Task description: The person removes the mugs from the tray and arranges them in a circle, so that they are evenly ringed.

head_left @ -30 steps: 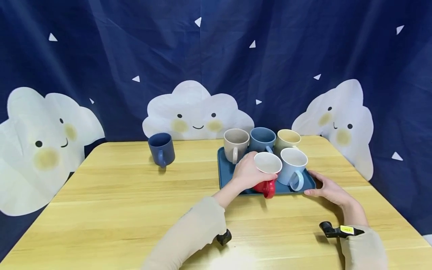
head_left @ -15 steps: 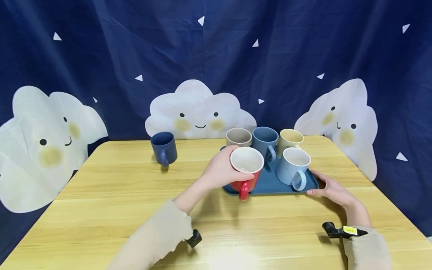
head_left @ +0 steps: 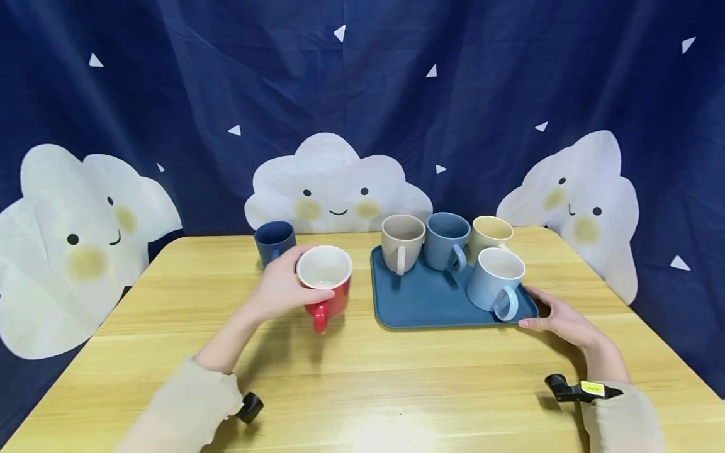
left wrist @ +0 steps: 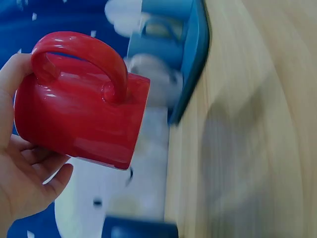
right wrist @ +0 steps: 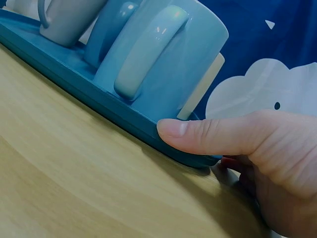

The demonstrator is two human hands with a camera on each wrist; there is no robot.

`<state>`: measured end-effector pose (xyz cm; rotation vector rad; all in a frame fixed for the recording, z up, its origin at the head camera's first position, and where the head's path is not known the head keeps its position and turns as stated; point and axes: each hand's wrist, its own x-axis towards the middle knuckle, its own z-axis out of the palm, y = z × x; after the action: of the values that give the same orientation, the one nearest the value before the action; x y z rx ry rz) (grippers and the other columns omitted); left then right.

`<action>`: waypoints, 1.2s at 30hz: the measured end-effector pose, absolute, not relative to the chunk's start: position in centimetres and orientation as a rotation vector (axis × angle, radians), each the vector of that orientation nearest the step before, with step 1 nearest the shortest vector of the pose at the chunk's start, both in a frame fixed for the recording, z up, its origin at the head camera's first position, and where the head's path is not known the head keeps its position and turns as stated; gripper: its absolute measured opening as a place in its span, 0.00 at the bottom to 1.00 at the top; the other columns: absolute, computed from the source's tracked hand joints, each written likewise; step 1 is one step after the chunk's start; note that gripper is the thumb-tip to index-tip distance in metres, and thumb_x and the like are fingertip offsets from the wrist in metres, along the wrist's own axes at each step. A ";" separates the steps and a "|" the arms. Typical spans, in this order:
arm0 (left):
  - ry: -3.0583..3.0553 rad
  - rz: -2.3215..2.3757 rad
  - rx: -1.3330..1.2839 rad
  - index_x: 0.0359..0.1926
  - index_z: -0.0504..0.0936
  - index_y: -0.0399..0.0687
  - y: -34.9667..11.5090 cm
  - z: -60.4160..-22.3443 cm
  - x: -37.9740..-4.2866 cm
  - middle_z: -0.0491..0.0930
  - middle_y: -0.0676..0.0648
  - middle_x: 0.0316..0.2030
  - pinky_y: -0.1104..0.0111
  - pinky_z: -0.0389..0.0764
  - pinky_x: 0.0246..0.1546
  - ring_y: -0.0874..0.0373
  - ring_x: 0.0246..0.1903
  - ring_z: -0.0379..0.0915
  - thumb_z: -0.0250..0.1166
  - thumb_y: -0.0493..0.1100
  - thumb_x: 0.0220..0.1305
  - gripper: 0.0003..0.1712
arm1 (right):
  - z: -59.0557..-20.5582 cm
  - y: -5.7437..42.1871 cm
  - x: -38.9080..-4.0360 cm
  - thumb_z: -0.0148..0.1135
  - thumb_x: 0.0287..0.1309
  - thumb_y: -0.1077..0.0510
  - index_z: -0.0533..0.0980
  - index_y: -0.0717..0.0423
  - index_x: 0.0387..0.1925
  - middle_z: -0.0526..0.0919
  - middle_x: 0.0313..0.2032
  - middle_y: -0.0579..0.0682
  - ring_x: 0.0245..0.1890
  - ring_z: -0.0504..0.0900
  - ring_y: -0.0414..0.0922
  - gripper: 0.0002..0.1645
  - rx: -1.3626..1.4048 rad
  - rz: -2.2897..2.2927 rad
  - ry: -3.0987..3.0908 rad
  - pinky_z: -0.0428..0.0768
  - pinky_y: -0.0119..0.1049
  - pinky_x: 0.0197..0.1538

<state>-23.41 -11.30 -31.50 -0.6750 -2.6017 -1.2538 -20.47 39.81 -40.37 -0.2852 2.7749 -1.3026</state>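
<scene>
My left hand point(head_left: 279, 288) grips a red mug point(head_left: 335, 302) with a white inside by its body, thumb on the near side. The mug is held above the table left of the tray, as its shadow below shows. In the left wrist view the red mug point(left wrist: 84, 111) has its handle toward the camera. My right hand point(head_left: 561, 319) holds the near right corner of a blue tray point(head_left: 419, 305); in the right wrist view the thumb point(right wrist: 198, 134) lies on its rim, other fingers partly hidden. On the tray stand a beige mug point(head_left: 403, 242), a blue mug point(head_left: 446, 242), a yellow mug point(head_left: 490, 229) and a light blue mug point(head_left: 491, 283).
A dark blue mug point(head_left: 274, 239) stands on the wooden table point(head_left: 362, 384) at the back left, partly behind my left hand. A dark blue curtain point(head_left: 362, 75) with white clouds hangs behind the table's far edge.
My left hand has lifted the red mug off the tray's front and carried it left, past the tray's edge. My right hand stays at the tray's corner.
</scene>
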 end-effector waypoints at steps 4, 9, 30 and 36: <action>-2.637 -1.204 -0.562 0.56 0.68 0.41 -14.8 -31.8 -23.7 0.77 0.44 0.45 0.56 0.73 0.44 0.49 0.43 0.73 0.78 0.52 0.37 0.45 | -40.2 39.9 -20.4 0.68 0.49 0.61 0.47 0.75 0.66 0.50 0.64 0.77 0.63 0.46 0.71 0.52 -0.274 -1.317 2.765 0.47 0.67 0.59; -2.659 -1.203 -0.471 0.57 0.67 0.40 -18.9 -32.2 -24.2 0.76 0.41 0.47 0.56 0.72 0.44 0.47 0.44 0.72 0.76 0.51 0.42 0.43 | -40.3 39.9 -20.4 0.67 0.49 0.61 0.47 0.74 0.66 0.50 0.64 0.76 0.63 0.47 0.70 0.52 -0.278 -1.313 2.768 0.46 0.66 0.59; -2.784 -1.192 -0.369 0.61 0.61 0.30 -26.8 -35.4 -27.5 0.71 0.33 0.51 0.56 0.71 0.46 0.41 0.47 0.68 0.70 0.49 0.52 0.43 | -40.6 39.8 -20.3 0.68 0.49 0.59 0.48 0.74 0.66 0.50 0.64 0.76 0.63 0.46 0.71 0.52 -0.263 -1.318 2.767 0.45 0.67 0.59; -2.788 -1.295 -0.378 0.62 0.60 0.30 -27.4 -35.9 -28.8 0.70 0.34 0.51 0.70 0.71 0.43 0.47 0.46 0.67 0.68 0.46 0.55 0.41 | -40.5 39.8 -20.6 0.68 0.49 0.59 0.48 0.73 0.66 0.51 0.64 0.75 0.63 0.47 0.70 0.52 -0.256 -1.290 2.788 0.46 0.66 0.59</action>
<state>-28.78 -27.39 -35.88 -0.3775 -2.7883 -1.2953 -20.56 39.83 -40.48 -0.2559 2.7876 -1.2903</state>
